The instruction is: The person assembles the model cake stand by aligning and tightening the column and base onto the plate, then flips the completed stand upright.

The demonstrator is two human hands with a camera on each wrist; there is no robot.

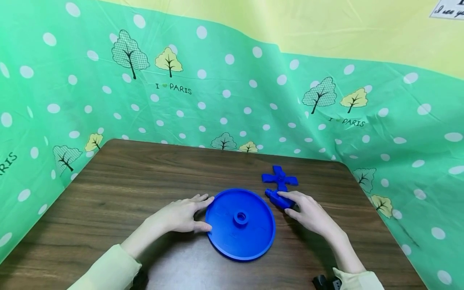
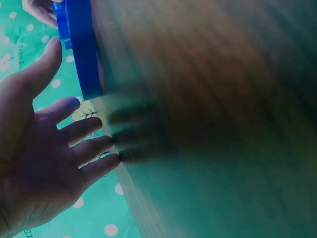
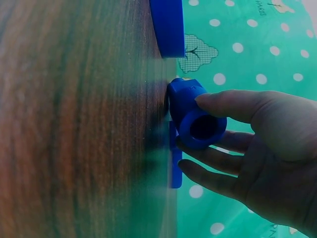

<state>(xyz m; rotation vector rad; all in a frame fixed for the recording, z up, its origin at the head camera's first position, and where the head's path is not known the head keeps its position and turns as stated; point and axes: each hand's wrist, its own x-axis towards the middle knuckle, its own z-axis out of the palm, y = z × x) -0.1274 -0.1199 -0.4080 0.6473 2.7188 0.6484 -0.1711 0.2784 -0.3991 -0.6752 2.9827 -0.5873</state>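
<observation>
A round blue disc (image 1: 232,241) with a raised rim and a small central socket lies flat on the table. At its left rim my left hand (image 1: 180,215) rests with thumb and fingers extended, touching the edge. To the disc's right, my right hand (image 1: 311,212) pinches a blue hollow cylinder (image 1: 278,199) with a narrower neck between thumb and fingers. The right wrist view shows the dark open end of this cylinder (image 3: 185,101) facing the camera. Just beyond it lies a blue cross-shaped piece (image 1: 279,177) with flat arms, close to the cylinder's neck.
The brown wood-grain table (image 1: 152,173) extends to both sides and behind the pieces. A green and yellow patterned cloth (image 1: 224,108) hangs around its far and side edges. Black wrist gear (image 1: 320,282) shows by the right sleeve.
</observation>
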